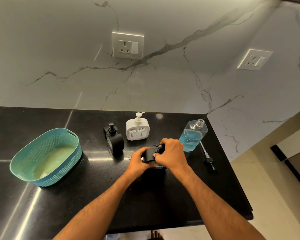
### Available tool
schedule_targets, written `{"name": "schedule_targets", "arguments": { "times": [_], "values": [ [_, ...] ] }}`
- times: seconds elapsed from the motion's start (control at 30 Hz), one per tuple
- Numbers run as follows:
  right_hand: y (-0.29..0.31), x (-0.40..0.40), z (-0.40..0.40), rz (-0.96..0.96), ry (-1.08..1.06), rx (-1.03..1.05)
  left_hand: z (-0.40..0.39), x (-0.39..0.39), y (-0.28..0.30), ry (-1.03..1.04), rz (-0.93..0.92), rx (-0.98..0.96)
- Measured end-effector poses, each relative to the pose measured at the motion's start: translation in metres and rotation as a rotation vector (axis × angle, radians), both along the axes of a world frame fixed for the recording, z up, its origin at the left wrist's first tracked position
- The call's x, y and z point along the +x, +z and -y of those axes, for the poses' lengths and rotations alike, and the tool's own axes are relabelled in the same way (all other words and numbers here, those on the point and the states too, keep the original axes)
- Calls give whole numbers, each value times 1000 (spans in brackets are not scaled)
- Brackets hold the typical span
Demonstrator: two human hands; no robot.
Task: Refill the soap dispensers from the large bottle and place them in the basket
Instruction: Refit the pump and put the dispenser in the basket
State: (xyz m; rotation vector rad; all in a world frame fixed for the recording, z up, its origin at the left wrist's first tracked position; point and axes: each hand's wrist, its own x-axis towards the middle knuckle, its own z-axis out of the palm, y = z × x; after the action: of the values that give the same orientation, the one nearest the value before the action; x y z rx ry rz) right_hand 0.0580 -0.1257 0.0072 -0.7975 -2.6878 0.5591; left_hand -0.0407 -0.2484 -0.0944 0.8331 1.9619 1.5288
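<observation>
Now we work the pump on the black dispenser

Right now we hold a black dispenser point(150, 155) at the counter's middle: our left hand point(138, 161) grips its boxy body to steady it, while our right hand point(171, 154) curls round the pump head, probably twisting it. Behind stand another black dispenser point(113, 140) and a white one point(137, 129), both capped. To the right the clear big bottle point(192, 135) of blue soap stands open, its pump point(208, 158) lying beside it. At left waits a ribbed teal basket point(24, 156) on the glossy black counter point(93, 196)
</observation>
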Motion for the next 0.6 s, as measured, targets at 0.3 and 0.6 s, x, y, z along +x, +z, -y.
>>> {"name": "schedule_targets", "arguments": {
  "times": [0.3, 0.6],
  "values": [
    [-13, 25, -27, 145, 164, -92, 2, 0, 8, -26, -78, -36],
    [-13, 34, -32, 127, 94, -216, 12, -10, 29, -71, -258, -85]
  ]
}}
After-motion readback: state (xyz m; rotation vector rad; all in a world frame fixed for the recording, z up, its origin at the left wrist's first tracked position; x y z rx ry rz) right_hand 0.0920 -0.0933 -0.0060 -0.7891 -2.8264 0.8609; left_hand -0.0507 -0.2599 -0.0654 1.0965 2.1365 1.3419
